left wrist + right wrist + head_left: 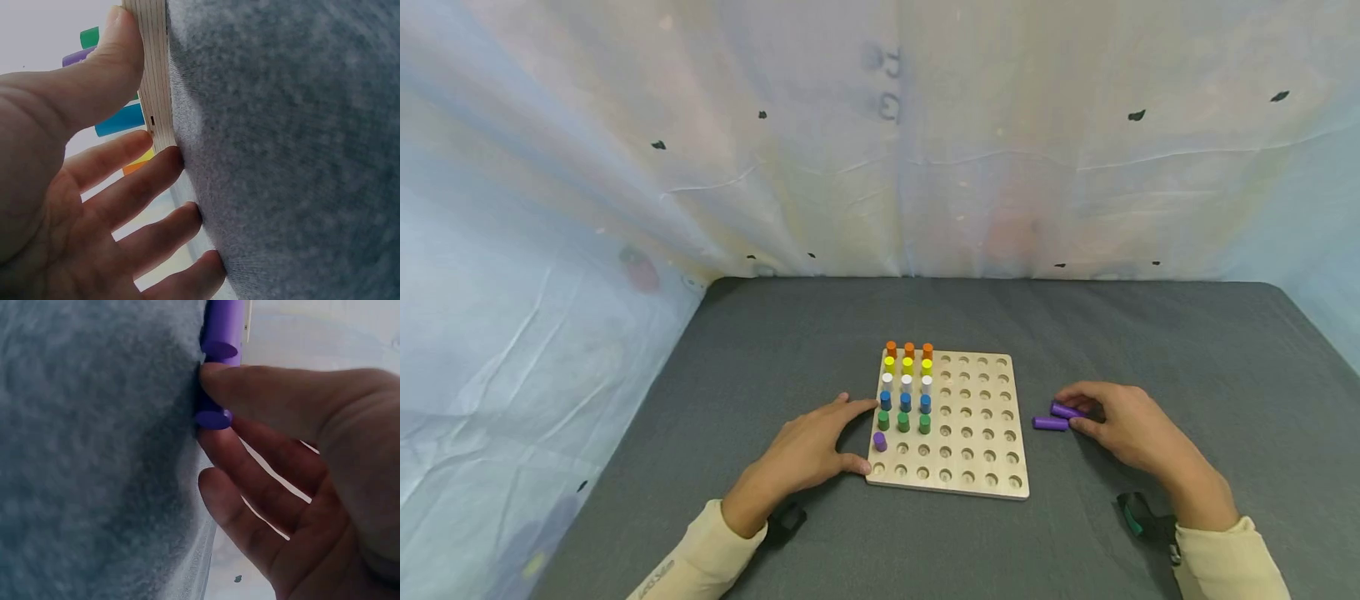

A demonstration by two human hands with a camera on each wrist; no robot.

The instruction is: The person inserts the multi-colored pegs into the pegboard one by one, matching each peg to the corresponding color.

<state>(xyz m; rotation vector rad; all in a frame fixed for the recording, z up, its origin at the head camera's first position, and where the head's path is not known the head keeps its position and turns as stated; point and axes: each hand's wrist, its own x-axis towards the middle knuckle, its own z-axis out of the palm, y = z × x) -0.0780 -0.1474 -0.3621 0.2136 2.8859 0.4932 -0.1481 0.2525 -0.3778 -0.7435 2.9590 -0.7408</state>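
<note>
A square wooden pegboard (pixel 967 432) lies on the table, with three pegs each of orange, yellow, white, blue and green standing in its left columns. Below the green ones stands a single purple peg (pixel 880 442). My left hand (pixel 805 446) touches the board's left edge with thumb and index finger, its other fingers spread and resting on the cloth in the left wrist view. Right of the board, my right hand (pixel 1123 421) pinches a purple peg (pixel 214 419) lying on the cloth. Another purple peg (pixel 1049 423) lies close beside that one.
Dark grey cloth (pixel 760 333) covers the table. A pale, patterned curtain (pixel 925 167) hangs behind it and along the left side. Dark straps (pixel 784 523) show around both wrists, below the light sleeves (pixel 707 554).
</note>
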